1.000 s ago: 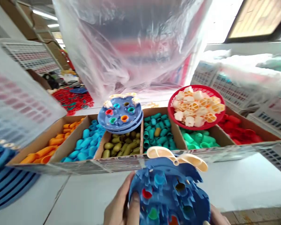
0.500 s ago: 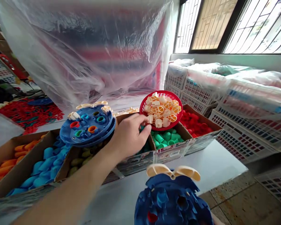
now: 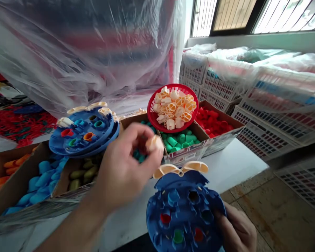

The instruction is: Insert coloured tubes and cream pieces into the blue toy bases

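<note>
My right hand (image 3: 237, 231) grips the right edge of a round blue plastic toy base (image 3: 185, 210) with several sockets, some filled with coloured plugs, and a cream bow-shaped piece (image 3: 180, 168) on its top edge. My left hand (image 3: 127, 168) hovers just above and left of the base, its fingers pinched on a small cream piece (image 3: 154, 142). Behind it, a red basket (image 3: 151, 117) holds a heap of cream and orange pieces (image 3: 174, 108).
A long cardboard tray (image 3: 185, 154) is divided into bins of orange, blue, olive, teal, green and red plugs. A stack of finished blue bases (image 3: 84, 131) rests on it. White crates (image 3: 267, 115) line the right side; a clear plastic sheet (image 3: 89, 49) hangs behind.
My left hand has drawn back from the red basket toward the blue base, with a cream piece now in its fingers. The view has tilted down and my right hand has come into sight.
</note>
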A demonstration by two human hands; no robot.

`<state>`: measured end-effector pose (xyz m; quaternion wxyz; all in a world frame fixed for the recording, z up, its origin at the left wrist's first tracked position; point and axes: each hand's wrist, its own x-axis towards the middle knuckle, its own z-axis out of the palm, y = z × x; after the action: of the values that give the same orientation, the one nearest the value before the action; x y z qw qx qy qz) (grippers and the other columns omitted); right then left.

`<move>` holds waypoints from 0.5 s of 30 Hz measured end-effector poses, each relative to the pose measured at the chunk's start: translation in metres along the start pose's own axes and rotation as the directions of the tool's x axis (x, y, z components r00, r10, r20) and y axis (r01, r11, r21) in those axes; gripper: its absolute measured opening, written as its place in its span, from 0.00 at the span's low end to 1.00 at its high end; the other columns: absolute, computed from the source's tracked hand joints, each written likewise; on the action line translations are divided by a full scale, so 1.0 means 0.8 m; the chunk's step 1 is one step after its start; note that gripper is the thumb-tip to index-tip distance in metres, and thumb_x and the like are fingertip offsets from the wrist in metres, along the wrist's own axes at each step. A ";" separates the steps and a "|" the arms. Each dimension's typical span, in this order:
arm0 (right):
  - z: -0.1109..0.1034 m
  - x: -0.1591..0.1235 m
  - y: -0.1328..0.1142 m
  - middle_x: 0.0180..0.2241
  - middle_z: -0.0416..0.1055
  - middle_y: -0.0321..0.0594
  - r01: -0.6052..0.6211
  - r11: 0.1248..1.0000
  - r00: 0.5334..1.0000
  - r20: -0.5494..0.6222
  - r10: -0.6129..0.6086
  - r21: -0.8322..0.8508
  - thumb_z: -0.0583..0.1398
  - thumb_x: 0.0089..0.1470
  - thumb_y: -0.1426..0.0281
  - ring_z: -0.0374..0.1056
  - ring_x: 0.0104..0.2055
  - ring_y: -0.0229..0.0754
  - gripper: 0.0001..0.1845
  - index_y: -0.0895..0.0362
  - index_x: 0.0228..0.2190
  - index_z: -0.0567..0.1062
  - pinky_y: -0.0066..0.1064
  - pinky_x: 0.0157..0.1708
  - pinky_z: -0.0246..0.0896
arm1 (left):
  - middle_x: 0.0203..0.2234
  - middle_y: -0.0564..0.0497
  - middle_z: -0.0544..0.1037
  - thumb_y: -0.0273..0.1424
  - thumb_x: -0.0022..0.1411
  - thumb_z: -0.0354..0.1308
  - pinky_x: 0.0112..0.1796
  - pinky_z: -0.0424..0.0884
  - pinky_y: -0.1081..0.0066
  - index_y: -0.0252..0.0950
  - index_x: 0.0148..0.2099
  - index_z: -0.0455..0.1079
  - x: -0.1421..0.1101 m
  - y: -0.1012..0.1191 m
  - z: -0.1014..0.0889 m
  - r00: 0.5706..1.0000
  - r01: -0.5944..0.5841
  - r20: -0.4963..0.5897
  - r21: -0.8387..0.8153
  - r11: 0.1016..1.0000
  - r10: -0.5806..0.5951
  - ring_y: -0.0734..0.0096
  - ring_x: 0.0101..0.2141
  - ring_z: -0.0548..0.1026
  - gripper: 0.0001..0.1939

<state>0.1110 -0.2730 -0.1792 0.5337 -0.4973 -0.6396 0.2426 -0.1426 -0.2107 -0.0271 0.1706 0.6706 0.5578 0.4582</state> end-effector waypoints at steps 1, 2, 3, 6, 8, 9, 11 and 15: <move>-0.003 0.008 -0.001 0.22 0.78 0.37 0.039 0.998 0.999 0.008 -0.040 0.038 0.62 0.63 0.62 0.72 0.19 0.38 0.12 0.54 0.36 0.86 0.21 0.18 0.66 | 0.35 0.53 0.75 0.27 0.63 0.62 0.33 0.74 0.72 0.41 0.43 0.67 -0.029 0.002 -0.002 0.999 -0.005 0.032 -0.028 1.000 0.006 0.71 0.33 0.76 0.08; -0.005 0.015 -0.001 0.21 0.76 0.35 0.063 0.996 0.998 0.026 -0.065 0.070 0.62 0.62 0.66 0.69 0.17 0.36 0.10 0.53 0.37 0.85 0.20 0.17 0.64 | 0.37 0.53 0.75 0.25 0.62 0.61 0.35 0.74 0.73 0.41 0.42 0.67 -0.055 0.003 -0.001 0.998 -0.016 0.054 -0.023 1.000 0.017 0.71 0.34 0.76 0.09; -0.007 0.021 -0.002 0.22 0.76 0.33 0.085 0.992 0.995 0.038 -0.088 0.091 0.61 0.62 0.69 0.69 0.18 0.35 0.10 0.51 0.39 0.85 0.19 0.17 0.63 | 0.38 0.52 0.74 0.24 0.62 0.60 0.36 0.74 0.73 0.41 0.42 0.66 -0.078 0.000 0.001 0.998 -0.032 0.058 0.000 0.999 0.032 0.72 0.36 0.76 0.09; -0.009 0.027 -0.004 0.24 0.75 0.31 0.100 0.989 0.992 0.067 -0.107 0.108 0.60 0.60 0.74 0.68 0.19 0.34 0.15 0.47 0.45 0.83 0.19 0.19 0.62 | 0.40 0.51 0.73 0.20 0.62 0.61 0.39 0.73 0.76 0.40 0.40 0.65 -0.119 -0.013 0.018 0.996 -0.078 -0.024 0.156 0.985 0.083 0.74 0.38 0.76 0.11; -0.008 0.025 -0.005 0.25 0.74 0.31 0.097 0.991 0.991 0.081 -0.104 0.091 0.60 0.60 0.74 0.67 0.20 0.34 0.17 0.46 0.46 0.81 0.19 0.19 0.61 | 0.40 0.50 0.74 0.19 0.62 0.62 0.41 0.73 0.77 0.38 0.40 0.65 -0.126 -0.021 0.028 0.984 -0.111 -0.106 0.262 0.959 0.143 0.75 0.40 0.75 0.11; -0.007 0.023 -0.005 0.24 0.73 0.31 0.094 0.992 0.991 0.092 -0.102 0.083 0.60 0.60 0.74 0.66 0.19 0.33 0.17 0.45 0.47 0.81 0.19 0.18 0.60 | 0.40 0.49 0.74 0.19 0.62 0.63 0.42 0.72 0.78 0.37 0.40 0.65 -0.125 -0.023 0.031 0.977 -0.123 -0.131 0.300 0.946 0.168 0.75 0.41 0.76 0.12; -0.008 0.019 -0.006 0.23 0.71 0.30 0.089 0.994 0.989 0.114 -0.096 0.071 0.60 0.60 0.74 0.64 0.18 0.33 0.17 0.45 0.47 0.80 0.19 0.18 0.58 | 0.39 0.49 0.75 0.18 0.62 0.63 0.44 0.72 0.78 0.36 0.40 0.65 -0.122 -0.026 0.033 0.967 -0.149 -0.143 0.346 0.926 0.209 0.74 0.42 0.76 0.12; -0.014 0.019 -0.010 0.26 0.73 0.31 0.100 0.994 0.988 0.115 -0.105 0.053 0.60 0.59 0.74 0.65 0.20 0.33 0.18 0.45 0.47 0.80 0.21 0.18 0.58 | 0.38 0.49 0.74 0.18 0.63 0.62 0.43 0.70 0.79 0.36 0.39 0.64 -0.120 -0.024 0.029 0.971 -0.171 -0.091 0.379 0.909 0.220 0.76 0.40 0.77 0.11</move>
<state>0.1192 -0.2647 -0.1619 0.5182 -0.4358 -0.6889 0.2587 -0.1311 -0.2849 -0.0944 -0.0424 0.7115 0.5738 0.4034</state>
